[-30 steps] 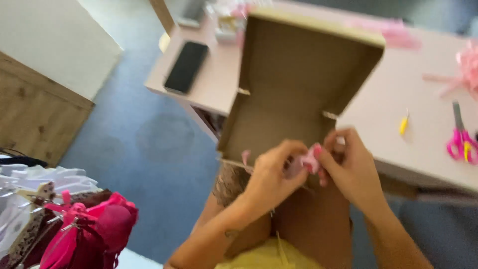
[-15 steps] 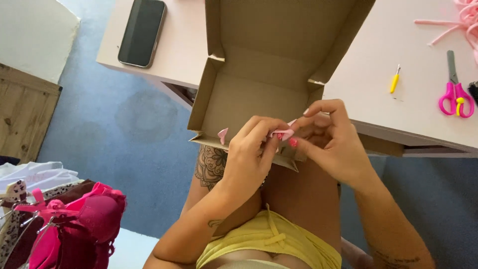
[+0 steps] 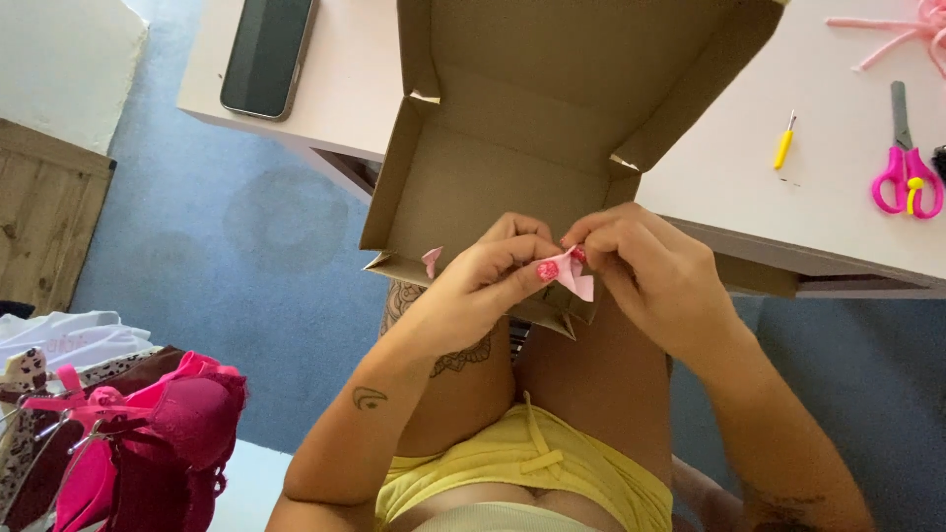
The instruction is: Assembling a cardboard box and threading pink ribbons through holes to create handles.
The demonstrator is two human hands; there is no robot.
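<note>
An open brown cardboard box point(image 3: 493, 167) rests half on my lap and half against the table edge, its lid standing up. Both hands meet at the box's near wall. My left hand point(image 3: 493, 271) pinches a small pink paper or ribbon piece point(image 3: 574, 272) between thumb and fingers. My right hand point(image 3: 650, 271) grips the same pink piece from the right side. Another bit of the pink piece point(image 3: 432, 261) pokes up at the box's near edge, left of my left hand.
A pale table point(image 3: 749, 187) carries a black phone point(image 3: 266, 54) at the left, a small yellow-handled tool point(image 3: 783, 143), pink scissors point(image 3: 907, 167) and pink ribbon point(image 3: 897, 34) at the right. Pink garments on hangers point(image 3: 148, 433) lie low left over blue carpet.
The view has drifted down and nearer, so box and hands look larger. Both hands stay together at the box's near edge, fingering the pink piece.
</note>
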